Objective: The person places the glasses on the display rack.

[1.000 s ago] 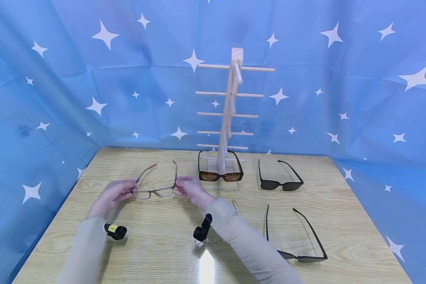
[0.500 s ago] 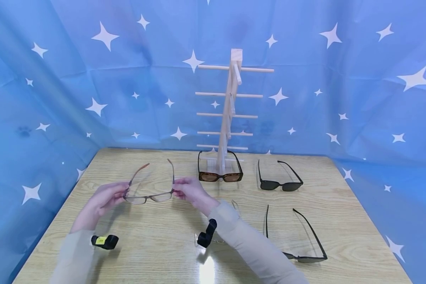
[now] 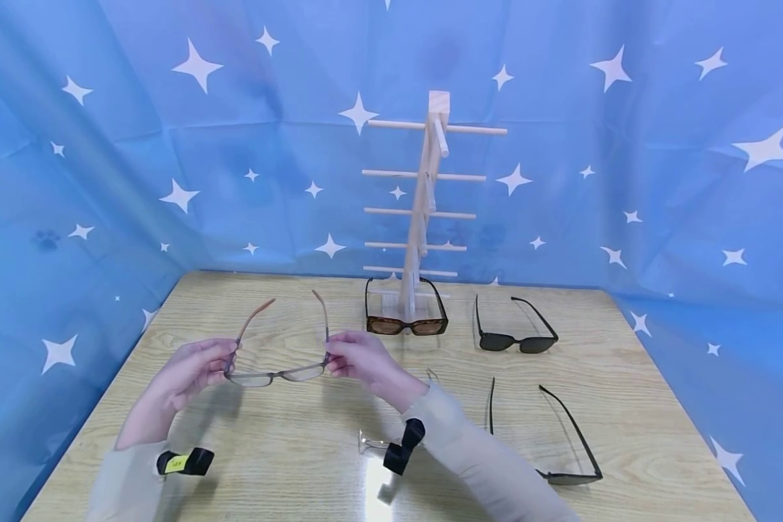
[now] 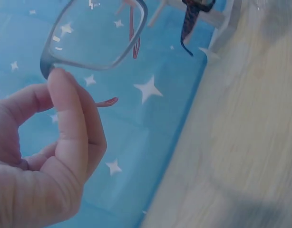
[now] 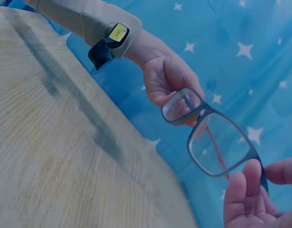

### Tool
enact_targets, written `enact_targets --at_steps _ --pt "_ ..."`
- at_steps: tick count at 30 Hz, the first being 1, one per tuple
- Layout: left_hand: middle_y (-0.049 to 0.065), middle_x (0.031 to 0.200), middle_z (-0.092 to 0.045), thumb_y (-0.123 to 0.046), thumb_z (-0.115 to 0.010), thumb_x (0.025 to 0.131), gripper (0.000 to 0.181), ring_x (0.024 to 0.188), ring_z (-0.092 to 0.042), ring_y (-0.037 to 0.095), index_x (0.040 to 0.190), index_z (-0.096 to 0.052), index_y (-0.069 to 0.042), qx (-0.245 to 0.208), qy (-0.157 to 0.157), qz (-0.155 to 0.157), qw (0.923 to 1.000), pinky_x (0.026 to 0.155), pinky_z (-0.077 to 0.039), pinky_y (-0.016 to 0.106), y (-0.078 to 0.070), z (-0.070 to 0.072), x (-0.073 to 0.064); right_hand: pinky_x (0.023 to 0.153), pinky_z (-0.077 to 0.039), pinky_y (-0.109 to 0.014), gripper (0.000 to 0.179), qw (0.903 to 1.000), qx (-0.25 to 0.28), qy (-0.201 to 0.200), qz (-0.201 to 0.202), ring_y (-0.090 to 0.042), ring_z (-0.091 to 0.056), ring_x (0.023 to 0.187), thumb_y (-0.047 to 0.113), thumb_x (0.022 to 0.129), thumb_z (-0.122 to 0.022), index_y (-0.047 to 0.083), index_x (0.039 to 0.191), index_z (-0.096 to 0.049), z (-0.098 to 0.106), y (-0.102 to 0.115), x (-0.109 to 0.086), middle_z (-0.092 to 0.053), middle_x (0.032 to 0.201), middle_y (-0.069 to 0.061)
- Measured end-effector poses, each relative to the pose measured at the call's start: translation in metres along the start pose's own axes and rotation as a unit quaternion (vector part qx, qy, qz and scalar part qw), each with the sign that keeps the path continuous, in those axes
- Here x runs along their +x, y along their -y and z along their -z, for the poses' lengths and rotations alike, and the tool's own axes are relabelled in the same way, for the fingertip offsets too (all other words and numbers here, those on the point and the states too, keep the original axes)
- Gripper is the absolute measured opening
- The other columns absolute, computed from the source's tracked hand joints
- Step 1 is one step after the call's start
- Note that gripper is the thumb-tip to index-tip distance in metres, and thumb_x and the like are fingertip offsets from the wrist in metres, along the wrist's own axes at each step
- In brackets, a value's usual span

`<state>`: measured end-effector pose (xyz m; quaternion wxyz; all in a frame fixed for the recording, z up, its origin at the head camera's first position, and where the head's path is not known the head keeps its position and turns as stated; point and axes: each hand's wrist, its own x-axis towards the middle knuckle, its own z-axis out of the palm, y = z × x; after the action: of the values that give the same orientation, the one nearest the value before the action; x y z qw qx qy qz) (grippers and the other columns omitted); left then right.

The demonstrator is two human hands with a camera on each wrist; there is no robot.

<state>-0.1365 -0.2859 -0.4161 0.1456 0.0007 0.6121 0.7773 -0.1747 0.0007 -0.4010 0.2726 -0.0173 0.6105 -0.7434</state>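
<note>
Clear eyeglasses (image 3: 275,375) with a grey frame and reddish temple tips are held above the table, temples unfolded and pointing away from me. My left hand (image 3: 192,373) pinches them at the left hinge corner. At the right hinge corner, my right hand (image 3: 372,368) grips between thumb and fingers. The left wrist view has one lens rim of the eyeglasses (image 4: 96,65) above the thumb and fingertips of my left hand (image 4: 70,137). Both lenses of the eyeglasses (image 5: 224,116) show in the right wrist view, between my right hand (image 5: 260,202) and the left hand (image 5: 167,78).
A wooden display stand (image 3: 424,196) with several crossbars stands at the back. Brown tortoiseshell sunglasses (image 3: 407,326) lie at its foot. Black sunglasses (image 3: 518,342) are to the right, another dark pair (image 3: 570,478) nearer. Thin-framed glasses (image 3: 372,444) lie partly under my right arm.
Both hands have drawn the eyeglasses toward me and up off the table, first slightly left, then a little back right. The other glasses and the stand stay in place.
</note>
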Motion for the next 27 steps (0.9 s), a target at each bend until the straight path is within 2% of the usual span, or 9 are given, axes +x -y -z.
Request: enact_targets --at_steps 5,12,19,27 --pt "-0.006 0.074 -0.062 -0.005 -0.05 0.095 0.022 0.063 -0.057 0.003 0.09 -0.07 -0.015 0.015 -0.002 -0.002 0.9999 0.053 -0.05 0.014 -0.006 -0.015 -0.004 0.055 -0.05 -0.018 0.017 0.9999 -0.001 0.008 0.01 -0.007 -0.056 0.056 0.001 0.09 -0.055 -0.007 0.105 -0.054 0.008 0.008 -0.014 -0.056 0.07 -0.003" --pt "-0.006 0.073 -0.059 -0.005 -0.048 0.096 0.024 0.06 -0.056 0.003 0.087 -0.067 -0.015 0.035 0.039 -0.017 0.9985 0.053 -0.05 0.015 -0.011 -0.034 -0.006 0.056 -0.05 -0.019 0.018 0.9993 -0.02 0.01 0.03 -0.007 -0.055 0.056 0.004 0.09 -0.056 -0.007 0.105 -0.054 0.023 0.014 -0.029 -0.055 0.072 -0.002" --pt "-0.007 0.07 -0.057 -0.006 -0.047 0.096 0.025 0.059 -0.056 0.004 0.086 -0.066 -0.018 0.051 0.076 -0.021 0.9956 0.053 -0.048 0.016 -0.01 -0.051 0.0 0.057 -0.05 -0.02 0.023 0.9982 -0.032 0.001 0.05 -0.007 -0.054 0.057 0.004 0.09 -0.056 -0.01 0.108 -0.053 0.039 0.02 -0.044 -0.055 0.074 -0.002" --pt "-0.006 0.066 -0.053 -0.008 -0.047 0.094 0.019 0.056 -0.055 0.004 0.082 -0.06 -0.016 0.074 0.101 -0.016 0.9919 0.051 -0.046 0.016 -0.008 -0.075 0.011 0.061 -0.052 -0.022 0.017 0.9972 -0.044 -0.017 0.057 -0.007 -0.054 0.056 0.007 0.09 -0.058 -0.006 0.101 -0.056 0.063 0.028 -0.057 -0.055 0.073 -0.001"
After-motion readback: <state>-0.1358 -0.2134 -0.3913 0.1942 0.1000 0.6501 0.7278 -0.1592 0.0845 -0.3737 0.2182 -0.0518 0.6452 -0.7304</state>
